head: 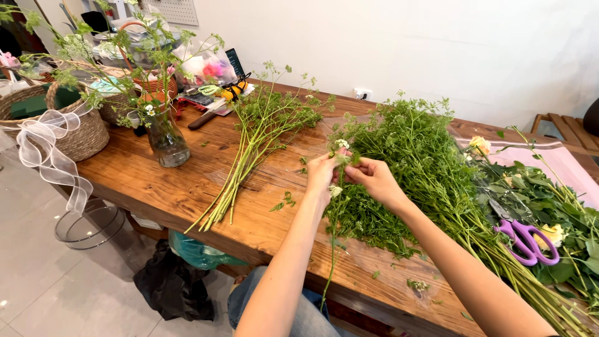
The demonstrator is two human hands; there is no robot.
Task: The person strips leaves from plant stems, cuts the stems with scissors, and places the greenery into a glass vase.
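Both hands meet over the middle of a wooden table (187,187). My left hand (322,173) pinches a thin green stem with small white flowers (331,249) that hangs down past the table's front edge. My right hand (373,178) grips the flowering top of the same stem, fingers closed on the small leaves. Just right of the hands lies a big heap of feathery green stems (424,162). A smaller stripped bundle of stems (249,156) lies to the left.
A glass vase with sprigs (167,140) stands at left, near woven baskets with a sheer ribbon (68,125). Purple-handled scissors (527,240) rest on leafy pale roses at right. Clutter sits at the table's back; a black bag (175,287) lies on the floor.
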